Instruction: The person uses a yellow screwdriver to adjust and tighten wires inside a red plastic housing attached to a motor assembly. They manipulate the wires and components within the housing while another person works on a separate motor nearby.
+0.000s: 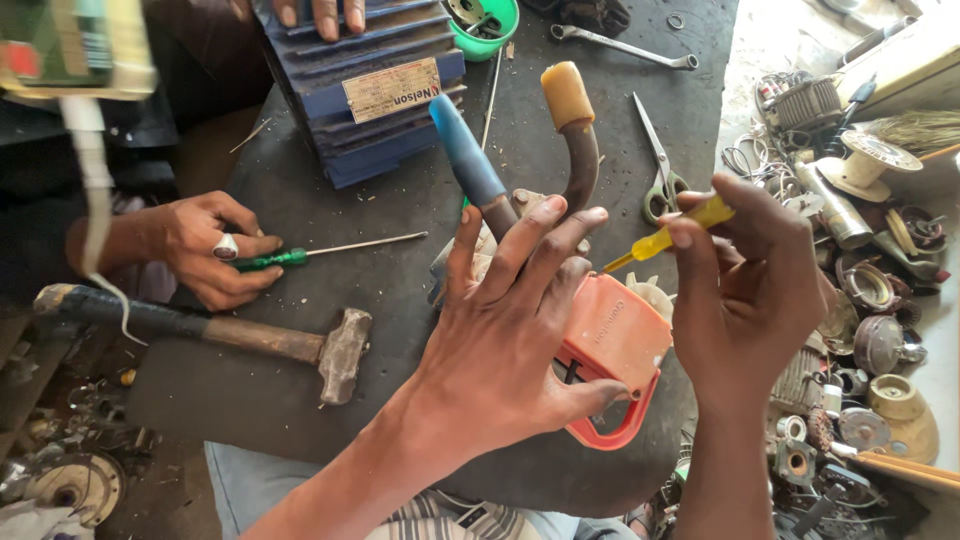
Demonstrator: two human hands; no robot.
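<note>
1. The orange appliance casing [612, 335] lies on the dark table [420, 290], just below the pliers [520, 160].
2. The left hand [510, 330] presses on it, fingers spread.
3. The right hand [745, 280], just right of the casing, grips a yellow screwdriver [665, 238] whose shaft slants down-left toward it.

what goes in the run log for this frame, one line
left hand: steadies orange casing | right hand: holds yellow screwdriver | nearby: pliers, hammer
</note>
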